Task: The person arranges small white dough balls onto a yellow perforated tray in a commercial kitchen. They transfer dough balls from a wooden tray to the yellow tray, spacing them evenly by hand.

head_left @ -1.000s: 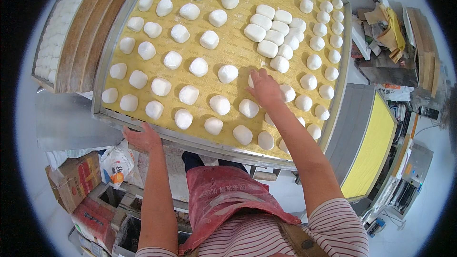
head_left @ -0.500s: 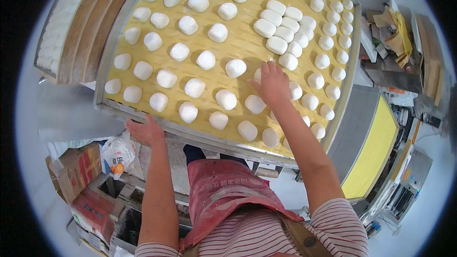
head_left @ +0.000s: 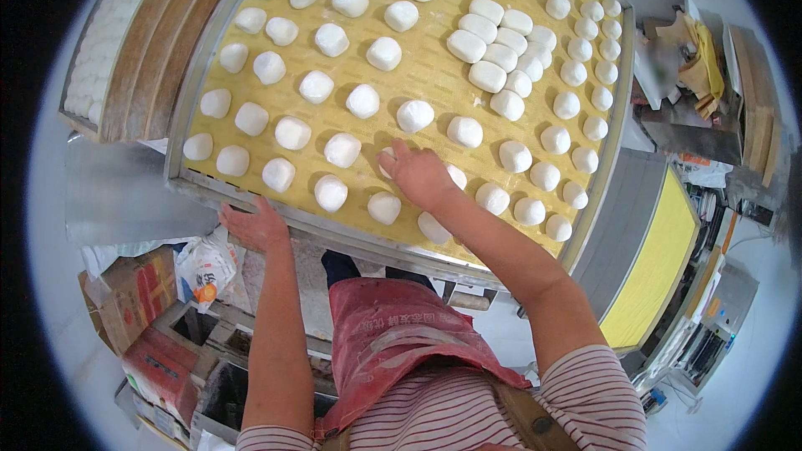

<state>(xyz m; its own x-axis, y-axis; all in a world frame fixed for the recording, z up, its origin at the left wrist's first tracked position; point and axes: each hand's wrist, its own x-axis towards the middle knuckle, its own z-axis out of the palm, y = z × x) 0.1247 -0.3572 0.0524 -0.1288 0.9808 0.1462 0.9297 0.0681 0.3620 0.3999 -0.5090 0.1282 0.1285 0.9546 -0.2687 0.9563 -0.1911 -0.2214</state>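
Many round white dough balls (head_left: 342, 150) stand in rows on a yellow sheet inside a shallow metal-rimmed tray (head_left: 334, 230). My right hand (head_left: 420, 177) reaches over the near middle rows, its fingers curled on one dough ball (head_left: 386, 163) that shows at their tips. Part of that ball is hidden under the fingers. Right of centre, a tight block of smoother dough pieces (head_left: 488, 77) lies packed side by side. My left hand (head_left: 256, 224) rests by the tray's front left edge, fingers stretched out and thumb up, holding nothing.
Stacked wooden trays (head_left: 154, 58) of white pieces stand left of the tray. A metal drum (head_left: 125, 192) sits below them. A cardboard box (head_left: 134, 301) and a plastic bag (head_left: 205, 267) are at lower left. A grey and yellow machine (head_left: 647, 259) flanks the right side.
My right hand has moved left and nearer, from beside the packed block to a ball in the near rows. The left hand has stayed at the tray edge.
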